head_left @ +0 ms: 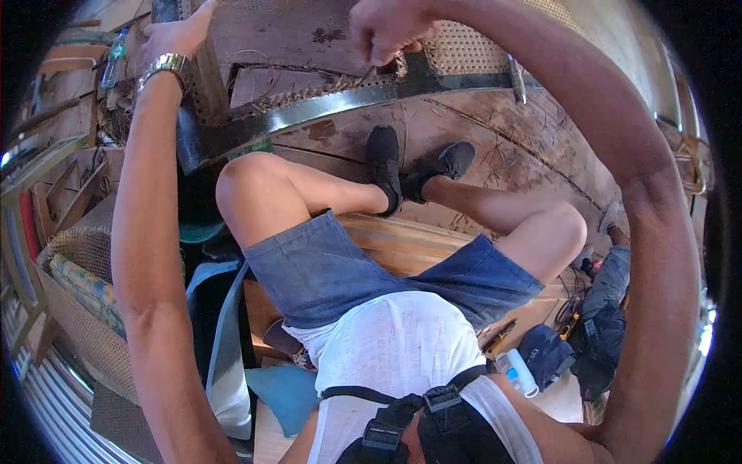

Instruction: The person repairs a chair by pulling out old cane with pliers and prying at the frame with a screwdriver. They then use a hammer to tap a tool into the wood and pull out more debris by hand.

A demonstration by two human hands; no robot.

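Note:
A dark, glossy wooden frame (pixel 309 110) with woven cane panels lies across the top of the head view, above my knees. My left hand (pixel 179 37), with a metal watch at its wrist, grips the left side of this frame; the fingers partly hide behind it. Ragged cane strands (pixel 290 94) line the inner edge of an open section. An intact cane panel (pixel 468 52) fills the section to the right. My right hand (pixel 394 29) is closed beside the crosspiece between these sections. Whatever its curled fingers hold is hidden.
Cane scraps litter the floor (pixel 495 155) around my shoes. A plastic bottle (pixel 115 58) stands at upper left. A cane-sided chair (pixel 93 309) with a patterned cushion is at left. On the right are a dark blue bag (pixel 546 356), a white cylinder (pixel 521 373) and another person's leg (pixel 607 286).

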